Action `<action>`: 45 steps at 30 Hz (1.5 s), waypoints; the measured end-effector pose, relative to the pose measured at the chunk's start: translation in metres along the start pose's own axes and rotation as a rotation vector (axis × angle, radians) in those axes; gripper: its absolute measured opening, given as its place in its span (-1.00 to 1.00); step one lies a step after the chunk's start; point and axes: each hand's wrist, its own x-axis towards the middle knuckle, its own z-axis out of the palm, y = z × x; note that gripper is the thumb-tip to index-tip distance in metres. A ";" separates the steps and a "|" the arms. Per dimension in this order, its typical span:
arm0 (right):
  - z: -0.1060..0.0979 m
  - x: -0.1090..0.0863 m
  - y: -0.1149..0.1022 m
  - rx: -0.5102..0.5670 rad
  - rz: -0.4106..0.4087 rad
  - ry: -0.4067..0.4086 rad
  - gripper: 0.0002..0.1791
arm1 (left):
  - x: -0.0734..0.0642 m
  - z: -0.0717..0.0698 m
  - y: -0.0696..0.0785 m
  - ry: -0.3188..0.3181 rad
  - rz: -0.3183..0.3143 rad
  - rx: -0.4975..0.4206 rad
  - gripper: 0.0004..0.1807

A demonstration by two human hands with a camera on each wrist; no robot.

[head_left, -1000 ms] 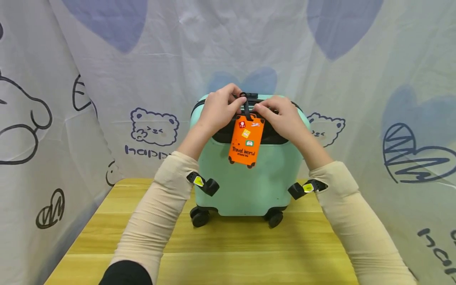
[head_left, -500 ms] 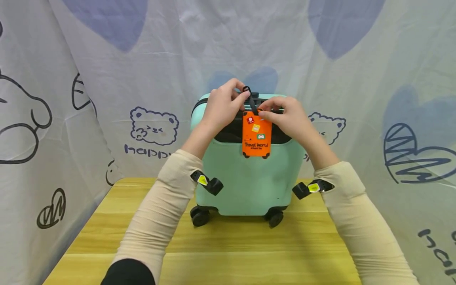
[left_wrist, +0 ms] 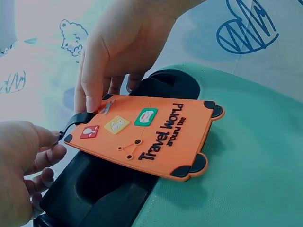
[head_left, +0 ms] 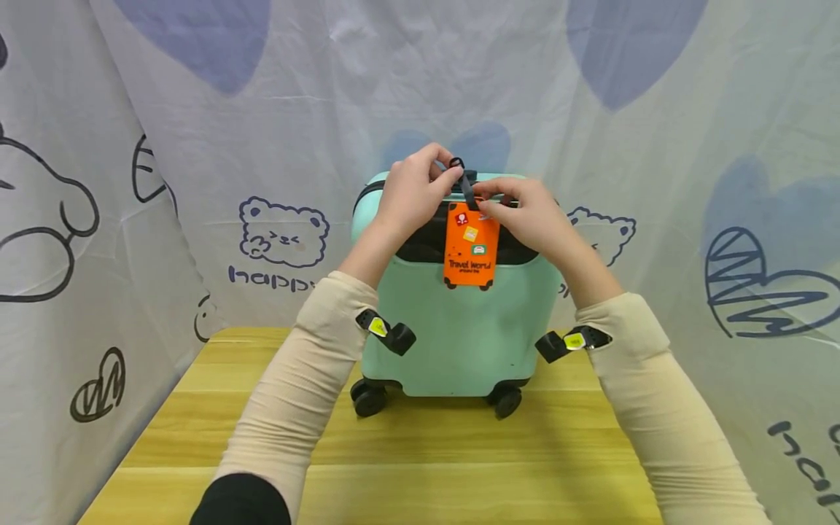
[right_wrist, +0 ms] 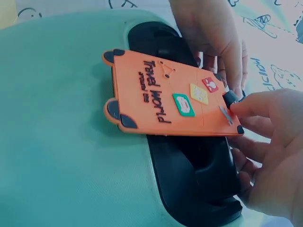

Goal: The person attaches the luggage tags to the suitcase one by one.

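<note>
An orange luggage tag [head_left: 471, 248] reading "Travel World" hangs in front of the upper part of a mint-green suitcase [head_left: 459, 328]. My left hand [head_left: 416, 186] pinches the tag's black strap [head_left: 467, 186] near its looped end. With thumb and fingers, my right hand [head_left: 525, 208] pinches the tag's top edge beside the strap. In the left wrist view, the orange tag [left_wrist: 147, 135] lies over the black handle recess [left_wrist: 94, 189]. The right wrist view shows my right thumb on the tag's corner by the strap [right_wrist: 230, 98]; the fingers behind the tag are partly hidden.
The suitcase stands upright on black wheels [head_left: 370, 399] on a wooden table [head_left: 407, 467]. Behind and beside it hangs a white curtain [head_left: 420, 73] with hearts and bear drawings. A small black camera [head_left: 399, 339] is strapped to the left wrist.
Both hands have moved slightly right and the tag has shifted up and right, now hanging straighter. My right hand has come onto the tag's top edge. The suitcase has stayed in place.
</note>
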 end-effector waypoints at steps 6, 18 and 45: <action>-0.003 -0.004 0.003 -0.181 -0.146 -0.005 -0.60 | 0.000 0.001 0.001 -0.001 0.014 -0.006 -0.73; -0.013 0.000 0.004 -0.247 -0.139 -0.077 -0.59 | 0.002 0.002 0.006 -0.017 0.000 0.007 -0.73; -0.021 0.004 0.002 -0.288 -0.031 -0.140 -0.60 | 0.007 0.009 0.002 -0.028 -0.017 0.067 -0.74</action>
